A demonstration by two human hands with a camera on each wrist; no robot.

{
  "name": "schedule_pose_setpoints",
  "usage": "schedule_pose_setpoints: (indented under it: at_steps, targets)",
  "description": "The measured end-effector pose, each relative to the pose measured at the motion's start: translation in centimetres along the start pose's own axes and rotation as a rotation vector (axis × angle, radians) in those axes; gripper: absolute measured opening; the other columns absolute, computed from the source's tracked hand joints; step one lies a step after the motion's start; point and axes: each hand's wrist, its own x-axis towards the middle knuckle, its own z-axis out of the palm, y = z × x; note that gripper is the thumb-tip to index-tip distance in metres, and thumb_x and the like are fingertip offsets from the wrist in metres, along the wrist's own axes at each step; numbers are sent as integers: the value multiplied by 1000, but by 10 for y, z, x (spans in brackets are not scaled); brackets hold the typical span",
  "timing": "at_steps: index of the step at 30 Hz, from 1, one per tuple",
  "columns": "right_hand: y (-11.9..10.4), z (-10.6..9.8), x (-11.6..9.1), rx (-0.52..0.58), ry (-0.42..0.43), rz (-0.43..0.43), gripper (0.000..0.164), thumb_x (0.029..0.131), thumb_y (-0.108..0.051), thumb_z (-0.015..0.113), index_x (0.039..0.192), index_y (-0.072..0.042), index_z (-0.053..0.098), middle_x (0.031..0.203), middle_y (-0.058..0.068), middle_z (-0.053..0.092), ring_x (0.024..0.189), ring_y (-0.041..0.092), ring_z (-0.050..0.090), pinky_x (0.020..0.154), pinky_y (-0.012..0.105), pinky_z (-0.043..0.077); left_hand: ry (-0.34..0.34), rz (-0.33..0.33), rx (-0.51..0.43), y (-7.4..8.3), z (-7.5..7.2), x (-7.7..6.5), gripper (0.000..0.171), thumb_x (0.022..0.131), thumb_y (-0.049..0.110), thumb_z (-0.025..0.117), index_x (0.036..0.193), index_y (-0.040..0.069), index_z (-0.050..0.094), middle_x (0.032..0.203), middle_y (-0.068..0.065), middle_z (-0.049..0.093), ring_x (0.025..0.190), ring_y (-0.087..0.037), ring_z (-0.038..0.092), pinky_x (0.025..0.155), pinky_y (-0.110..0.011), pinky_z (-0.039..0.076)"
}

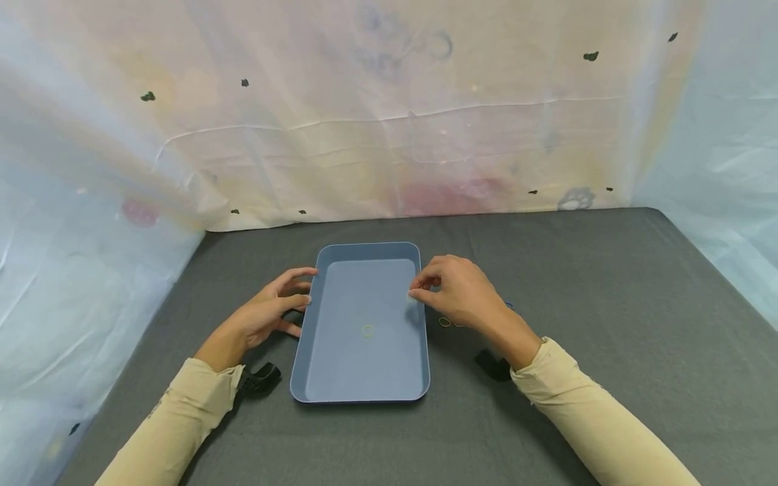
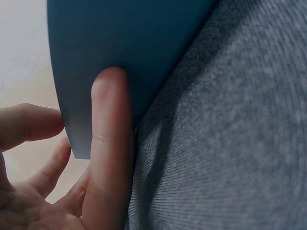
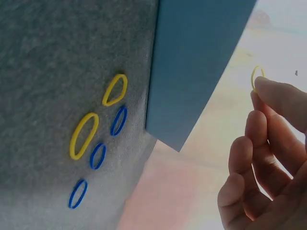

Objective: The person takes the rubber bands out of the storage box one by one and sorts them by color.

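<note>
A blue-grey rectangular tray (image 1: 365,290) lies on the dark cloth in the head view. My left hand (image 1: 264,314) touches its left side, fingers extended; in the left wrist view one finger (image 2: 110,139) lies along the tray's outer wall. Over the tray's right rim, my right hand (image 1: 456,290) pinches a small yellow rubber band (image 3: 253,79) between thumb and forefinger. One yellowish rubber band (image 1: 363,331) rests on the tray floor. Beside the tray, the right wrist view shows two yellow rubber bands (image 3: 73,146) and three blue rubber bands (image 3: 91,163) on the cloth.
A dark grey cloth (image 1: 608,304) covers the table. Pale patterned sheeting (image 1: 389,135) hangs behind it and at both sides. Black straps (image 1: 261,379) show under both wrists.
</note>
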Motion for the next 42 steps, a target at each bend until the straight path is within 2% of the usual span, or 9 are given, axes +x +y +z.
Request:
schedule_pose_setpoints:
  at_steps: [5, 11, 18, 26, 34, 42]
  targets:
    - [5, -3, -4, -9, 9, 18, 4, 86, -31, 78, 88, -27, 80, 86, -12, 67, 79, 9, 59, 72, 29, 49, 7, -6, -1, 2, 1, 1, 60, 103, 18, 54, 156, 23, 27, 162, -18, 18, 129, -46, 39, 73, -50, 61]
    - [10, -7, -13, -14, 29, 22, 6, 86, -33, 78, 88, -27, 79, 85, -11, 67, 84, 13, 62, 76, 33, 50, 6, -17, -8, 1, 2, 2, 61, 103, 18, 55, 156, 24, 26, 162, -17, 19, 130, -46, 37, 74, -50, 60]
    - [18, -16, -20, -35, 31, 29, 6, 87, -32, 77, 88, -26, 78, 86, -10, 67, 84, 12, 61, 75, 34, 50, 11, -14, -10, -1, 0, 2, 60, 103, 17, 54, 156, 24, 27, 161, -17, 19, 132, -46, 33, 74, -50, 60]
    - [29, -24, -25, -40, 23, 48, 5, 88, -32, 76, 87, -27, 78, 87, -10, 68, 86, 17, 62, 77, 34, 49, -7, -13, -3, 0, 4, 7, 59, 103, 21, 54, 155, 27, 28, 161, -15, 20, 130, -44, 38, 75, -51, 60]
    - [35, -35, -26, -41, -1, 53, 5, 89, -31, 76, 88, -27, 78, 87, -10, 68, 81, 10, 59, 74, 31, 47, 4, -15, -5, 1, 4, 6, 58, 103, 19, 54, 155, 25, 28, 162, -15, 19, 133, -45, 33, 73, -49, 60]
    - [41, -39, -28, -37, -23, 64, 3, 88, -30, 76, 88, -27, 78, 86, -8, 67, 79, 11, 57, 70, 29, 45, 3, -6, -4, 2, 4, 3, 59, 103, 19, 55, 155, 24, 28, 161, -16, 19, 129, -44, 36, 73, -50, 60]
